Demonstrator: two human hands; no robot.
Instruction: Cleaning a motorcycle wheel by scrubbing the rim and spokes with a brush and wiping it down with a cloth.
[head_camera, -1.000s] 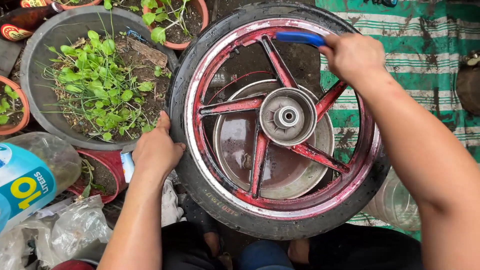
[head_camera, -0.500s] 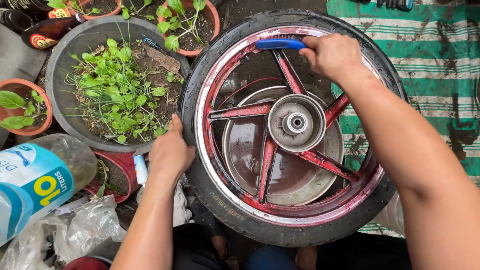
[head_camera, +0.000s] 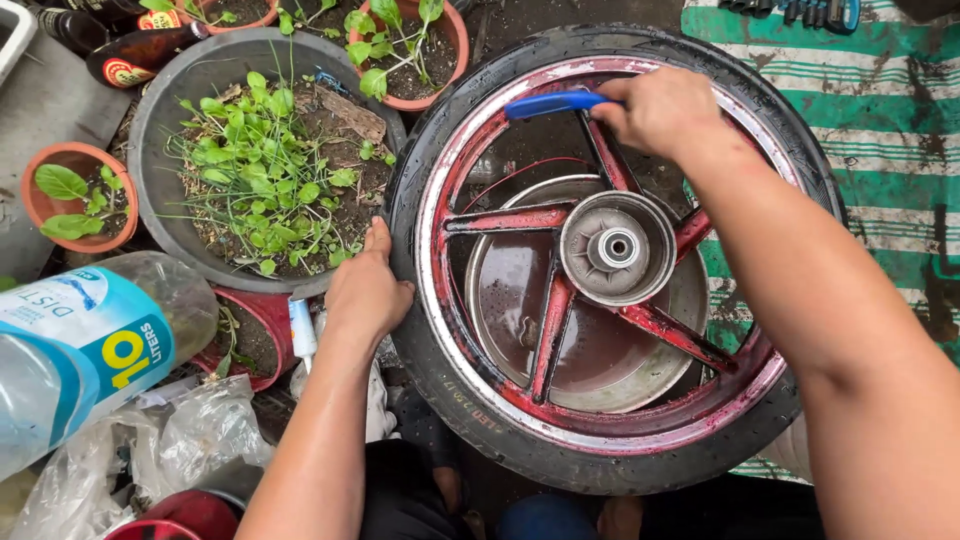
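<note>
Wheel (head_camera: 600, 260) steadied, brush (head_camera: 553, 103) gripped at the far rim
Tyre (head_camera: 405, 250) is pressed by the flat left hand (head_camera: 365, 290); brush is clenched in the right hand (head_camera: 660, 110); wheel judged heavy, stiff, wet-slick, best held by the tyre

Red spokes (head_camera: 520, 218) leave gaps; grey planter (head_camera: 160, 110) crowds the tyre (head_camera: 440, 370).

Red-spoked wheel (head_camera: 560, 300), black tyre (head_camera: 450, 390), blue brush (head_camera: 555, 103), green-striped mat (head_camera: 870, 110).

Two bare forearms, no sleeves, no watch or rings visible. Left hand (head_camera: 365, 290) and right hand (head_camera: 660, 110) ungloved. Dark clothing at the lap, lower frame edge; detail unclear.
</note>
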